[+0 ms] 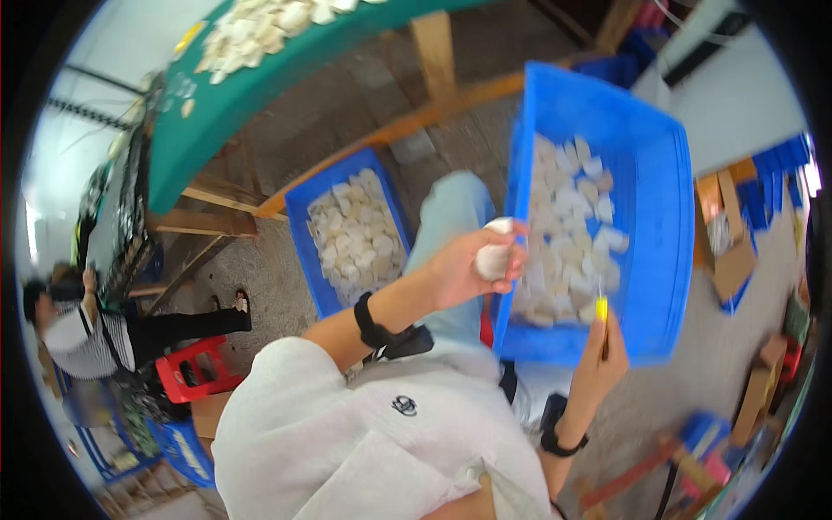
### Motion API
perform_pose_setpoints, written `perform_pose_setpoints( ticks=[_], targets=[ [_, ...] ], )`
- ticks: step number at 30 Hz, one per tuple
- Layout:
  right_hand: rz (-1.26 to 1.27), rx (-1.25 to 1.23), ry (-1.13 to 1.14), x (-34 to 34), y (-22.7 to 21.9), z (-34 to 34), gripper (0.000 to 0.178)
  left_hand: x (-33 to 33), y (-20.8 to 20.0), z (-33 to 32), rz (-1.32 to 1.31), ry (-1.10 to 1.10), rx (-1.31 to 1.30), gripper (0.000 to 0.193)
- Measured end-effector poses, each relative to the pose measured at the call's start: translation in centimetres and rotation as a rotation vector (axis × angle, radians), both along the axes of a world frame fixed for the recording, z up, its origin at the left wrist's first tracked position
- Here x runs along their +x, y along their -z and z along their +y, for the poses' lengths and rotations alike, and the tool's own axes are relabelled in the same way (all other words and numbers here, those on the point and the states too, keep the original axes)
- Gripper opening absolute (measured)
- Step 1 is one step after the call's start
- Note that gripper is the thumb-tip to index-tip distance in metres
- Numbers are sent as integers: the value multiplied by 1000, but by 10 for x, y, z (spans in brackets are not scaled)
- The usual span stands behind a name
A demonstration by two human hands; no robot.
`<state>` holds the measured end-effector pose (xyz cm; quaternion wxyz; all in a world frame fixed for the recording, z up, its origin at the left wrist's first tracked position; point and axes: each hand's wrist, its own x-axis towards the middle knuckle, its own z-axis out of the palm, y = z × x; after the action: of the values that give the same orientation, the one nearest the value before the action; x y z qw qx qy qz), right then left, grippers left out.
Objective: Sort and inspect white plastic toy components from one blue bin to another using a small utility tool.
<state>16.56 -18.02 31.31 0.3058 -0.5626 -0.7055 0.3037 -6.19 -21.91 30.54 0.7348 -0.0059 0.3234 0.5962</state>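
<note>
My left hand [477,264] is closed around a pale, smooth rounded piece [494,260]; more than one may be in the grip, and their kind does not show. It is at the left rim of a large blue crate [654,251]. Inside that crate lie many flat, whitish pieces [568,208], rounded or angular. Over the crate's near edge, my right hand [604,351] pinches a small tool with a yellow part [601,308]. A thin tip seems to point up from it, too fine to make out.
A second blue crate [299,208] of similar pieces stands on the floor at left. Beyond it is a green-topped table [195,152] with a pile of pale pieces [260,30]. A red stool [198,368] and another person [95,342] are far left. Cardboard boxes [732,269] are at right.
</note>
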Motion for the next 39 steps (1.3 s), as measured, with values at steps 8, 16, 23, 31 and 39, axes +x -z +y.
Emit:
perform_pose_setpoints(
  ticks=[8,16,23,31,39],
  targets=[
    [-166,82,51,22,91,23,28,-130,146,-56,322,-451,-301,24],
    [-92,62,47,21,102,30,29,-356,-106,25,657,-1086,118,69],
    [-85,86,96,30,92,23,30,-257,-57,69,832,-472,132,46],
    [-194,246,169,61,98,48,25,-115,7,81,1033,307,297,43],
    [-211,295,268,70,99,42,21,39,35,189,1927,770,1098,38]
  ],
)
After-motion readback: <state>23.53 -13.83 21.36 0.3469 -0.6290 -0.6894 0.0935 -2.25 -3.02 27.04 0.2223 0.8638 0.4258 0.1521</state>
